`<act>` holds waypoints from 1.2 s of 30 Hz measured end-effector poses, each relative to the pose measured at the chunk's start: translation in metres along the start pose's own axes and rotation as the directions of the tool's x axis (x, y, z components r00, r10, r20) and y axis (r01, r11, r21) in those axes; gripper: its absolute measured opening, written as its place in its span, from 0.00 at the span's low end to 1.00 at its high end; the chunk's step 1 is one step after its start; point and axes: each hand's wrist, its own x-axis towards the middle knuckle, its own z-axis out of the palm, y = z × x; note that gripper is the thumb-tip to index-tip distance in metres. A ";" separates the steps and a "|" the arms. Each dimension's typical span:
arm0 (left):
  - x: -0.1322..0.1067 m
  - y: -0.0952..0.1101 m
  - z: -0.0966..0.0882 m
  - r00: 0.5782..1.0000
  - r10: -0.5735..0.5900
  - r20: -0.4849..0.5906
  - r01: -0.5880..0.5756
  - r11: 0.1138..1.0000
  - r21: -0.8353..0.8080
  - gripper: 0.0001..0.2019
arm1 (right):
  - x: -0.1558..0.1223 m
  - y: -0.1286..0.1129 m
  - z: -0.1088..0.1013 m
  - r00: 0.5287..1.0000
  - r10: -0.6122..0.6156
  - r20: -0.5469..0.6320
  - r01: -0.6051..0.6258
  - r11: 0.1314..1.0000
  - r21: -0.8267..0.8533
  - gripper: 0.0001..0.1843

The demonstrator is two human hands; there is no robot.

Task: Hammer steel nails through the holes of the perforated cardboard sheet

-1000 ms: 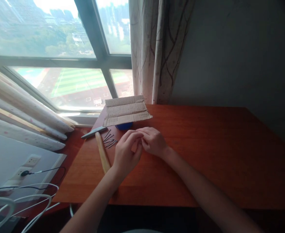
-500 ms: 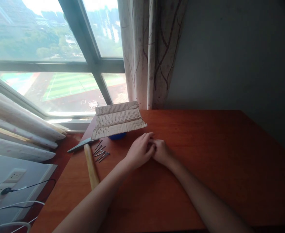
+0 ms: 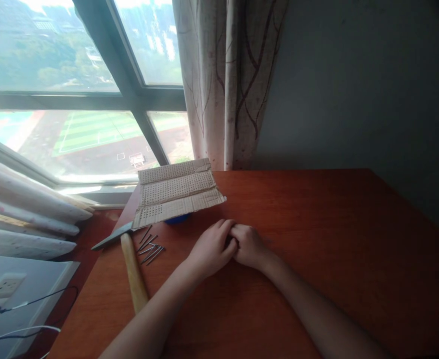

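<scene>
My left hand (image 3: 212,248) and my right hand (image 3: 250,245) rest together over the wooden table, fingers curled against each other. Both are closed, and no object shows in them; the space between the palms is partly hidden. Left of my left hand lie several loose nails (image 3: 150,248) in a small pile. Beside them is a hammer, its wooden handle (image 3: 132,269) running under my left forearm in the view and its long, tapered metal head (image 3: 112,236) reaching past the table's left edge. A cardboard sheet (image 3: 178,190) with rows of punched holes sits tilted on a blue object (image 3: 177,219), mostly hidden.
The reddish-brown table (image 3: 317,239) extends to the right, up to a dark wall (image 3: 354,89). A window (image 3: 92,129) and patterned curtains (image 3: 208,75) stand behind and left. A wall socket (image 3: 7,285) with a plugged cable (image 3: 36,301) is at lower left.
The view has shifted slightly, so the cardboard, hammer and nails appear lower and further left. My hands stay clasped together, a little lower in the picture.
</scene>
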 end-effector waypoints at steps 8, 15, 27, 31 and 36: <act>0.000 0.001 -0.002 1.000 -0.007 0.006 0.007 1.000 0.009 0.19 | 0.000 -0.001 -0.001 1.000 -0.006 0.005 0.006 1.000 -0.002 0.05; -0.001 0.001 -0.002 1.000 -0.012 0.016 0.012 1.000 0.004 0.19 | -0.001 0.000 0.000 1.000 0.008 0.005 -0.008 1.000 0.006 0.04; -0.001 0.003 -0.003 0.999 -0.034 0.041 0.034 0.999 0.001 0.20 | -0.002 -0.001 0.001 0.999 0.030 0.028 -0.031 0.999 0.014 0.04; -0.001 0.003 -0.003 0.999 -0.031 0.039 0.031 1.000 -0.001 0.20 | -0.001 -0.002 0.001 0.999 0.035 0.030 -0.035 0.999 0.013 0.04; -0.002 0.001 -0.002 0.998 -0.033 0.045 0.033 0.999 -0.004 0.20 | -0.001 -0.002 0.000 0.999 0.038 0.030 -0.039 0.999 0.016 0.04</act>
